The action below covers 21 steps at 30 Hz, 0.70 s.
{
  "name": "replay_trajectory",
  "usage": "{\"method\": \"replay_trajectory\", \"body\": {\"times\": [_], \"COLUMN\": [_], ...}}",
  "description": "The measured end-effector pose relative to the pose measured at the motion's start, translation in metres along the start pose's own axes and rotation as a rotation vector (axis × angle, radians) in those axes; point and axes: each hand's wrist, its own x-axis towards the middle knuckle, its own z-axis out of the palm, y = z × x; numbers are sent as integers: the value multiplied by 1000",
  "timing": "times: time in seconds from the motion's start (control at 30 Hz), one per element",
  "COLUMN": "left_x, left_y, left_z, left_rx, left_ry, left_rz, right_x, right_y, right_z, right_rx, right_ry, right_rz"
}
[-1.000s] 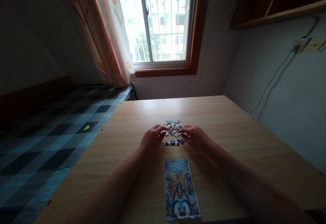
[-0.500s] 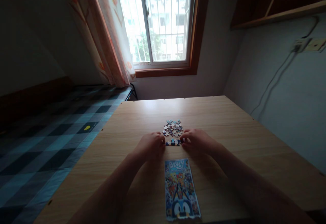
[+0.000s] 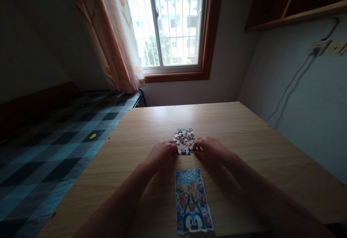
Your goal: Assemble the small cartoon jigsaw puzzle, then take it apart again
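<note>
A short row of joined puzzle pieces lies on the wooden table. My left hand pinches its left end with curled fingers. My right hand pinches its right end the same way. Just beyond the row sits a small heap of loose puzzle pieces. Nearer to me lies a colourful picture card marked "Bluey", flat on the table and touched by neither hand.
A bed with a blue and black checked cover runs along the table's left edge. A window with a patterned curtain is behind. On the right, a wall has a socket and cable.
Both hands have drawn back from the loose heap toward me and closed on the ends of the joined row, pressing inward on it.
</note>
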Motion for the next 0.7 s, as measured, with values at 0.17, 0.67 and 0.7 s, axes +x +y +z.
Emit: {"method": "replay_trajectory", "body": {"times": [0.17,0.67,0.7], "left_x": [0,0,0], "left_y": [-3,-1,-2], "left_z": [2,-2,-1], "left_rx": [-22,-47,-51], "left_ry": [17,-11,-7], "left_rz": [11,12,17], "right_x": [1,5,6], "right_y": [3,-3,-4], "right_z": [6,16,18], "right_rx": [16,-32,-43], "right_ry": [18,125,142], "right_rz": [-28,97,116]}}
